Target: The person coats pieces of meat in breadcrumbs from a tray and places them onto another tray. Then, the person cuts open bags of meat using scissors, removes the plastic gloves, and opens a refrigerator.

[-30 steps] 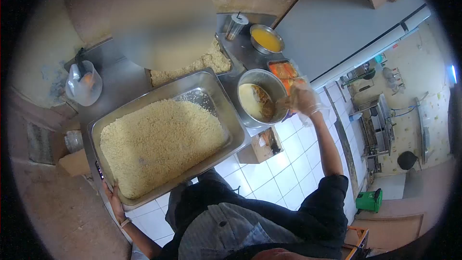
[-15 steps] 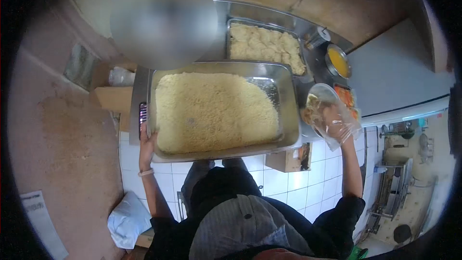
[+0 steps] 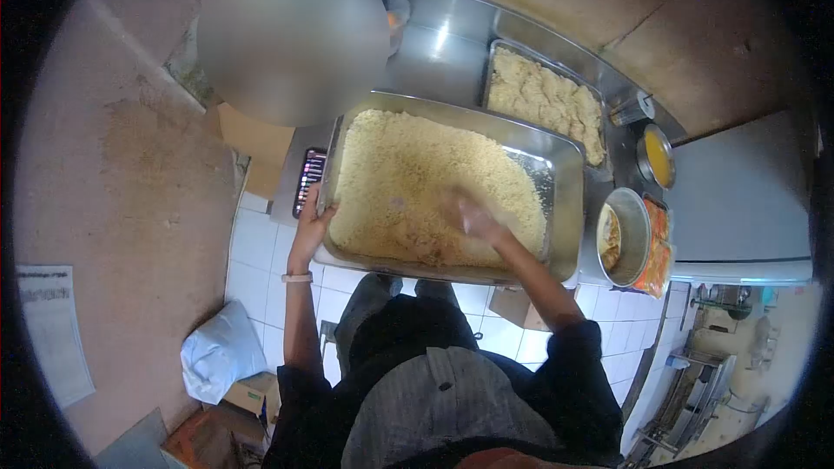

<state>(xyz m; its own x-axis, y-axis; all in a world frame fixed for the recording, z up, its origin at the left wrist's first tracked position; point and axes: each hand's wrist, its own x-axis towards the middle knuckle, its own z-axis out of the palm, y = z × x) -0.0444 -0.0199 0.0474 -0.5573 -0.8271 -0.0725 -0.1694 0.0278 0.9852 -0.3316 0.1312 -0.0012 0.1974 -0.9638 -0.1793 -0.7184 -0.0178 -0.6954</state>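
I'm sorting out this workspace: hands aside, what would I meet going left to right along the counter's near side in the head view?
Phone → deep metal tray of pale crumbs → metal pot → orange packets.

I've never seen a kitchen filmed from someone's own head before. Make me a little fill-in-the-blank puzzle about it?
The left hand grips the large metal pan by its ____ end, near the phone. The blurred hand over the pale crumbs is the person's ____ one. The liquid in the small round bowl is bright ____.

Missing words: left; right; yellow.
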